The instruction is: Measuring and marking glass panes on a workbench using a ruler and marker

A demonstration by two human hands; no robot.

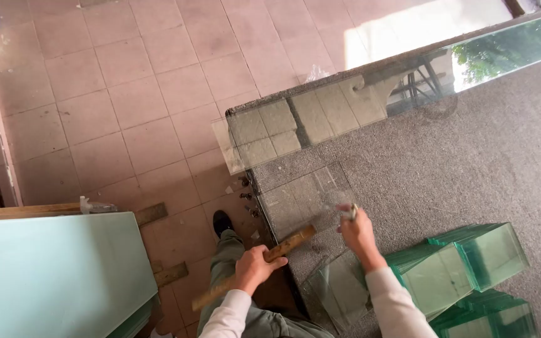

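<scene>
We keep our left hand clenched on the wooden straightedge lying across the glass sheet beneath our fingers on the bench, while our right hand pinches the cutter (best drawn steadily along the wood).

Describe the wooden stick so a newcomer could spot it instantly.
Find the grey carpeted table and go to its near left corner. There the left hand grips a long wooden stick lying slantwise over the table edge. It is the only brown, opaque piece among clear glass sheets.
</scene>
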